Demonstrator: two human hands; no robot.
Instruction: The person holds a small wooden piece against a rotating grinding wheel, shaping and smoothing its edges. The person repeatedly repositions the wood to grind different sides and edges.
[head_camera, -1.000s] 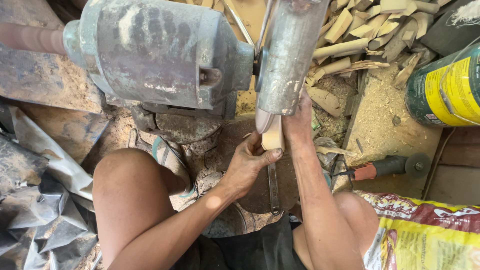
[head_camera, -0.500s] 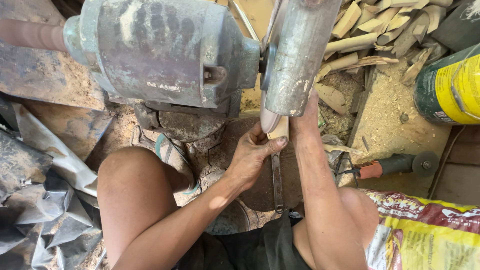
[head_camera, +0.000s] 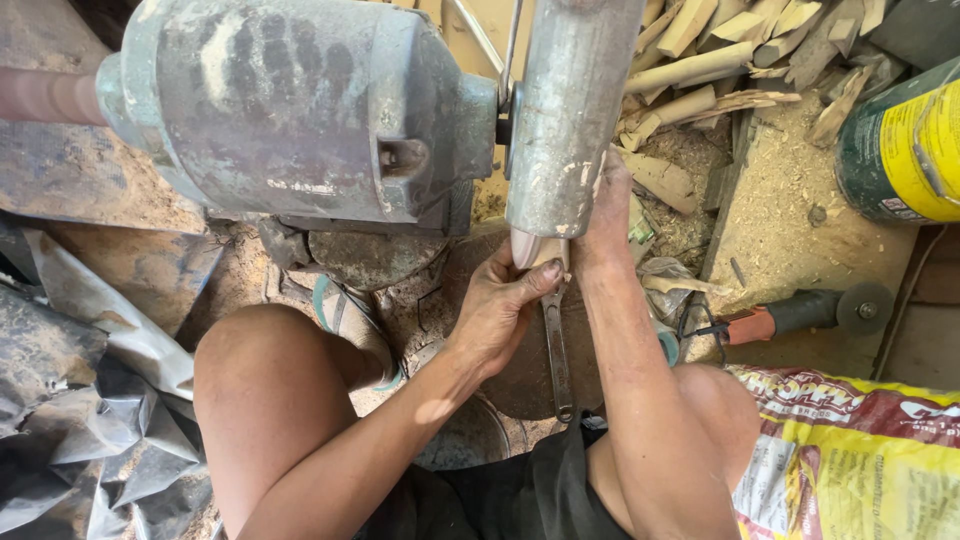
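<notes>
Two hands (head_camera: 500, 310) at grinder guard (head_camera: 570, 120), wood piece (head_camera: 545, 255) pinched between fingers (head_camera: 535, 285)

Single head view; looks steeply down, close over knees, hands and grinder motor (head_camera: 300, 110); no second view.

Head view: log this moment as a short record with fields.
setting: workshop floor strewn with sawdust and wood offcuts
machine: grey-green motor with a metal guard
left hand: holds a small pale wood piece under the guard
right hand: steadies the same piece from the other side
below the hands: wrench on the floor
right side: angle grinder, yellow-labelled can, printed sack
</notes>
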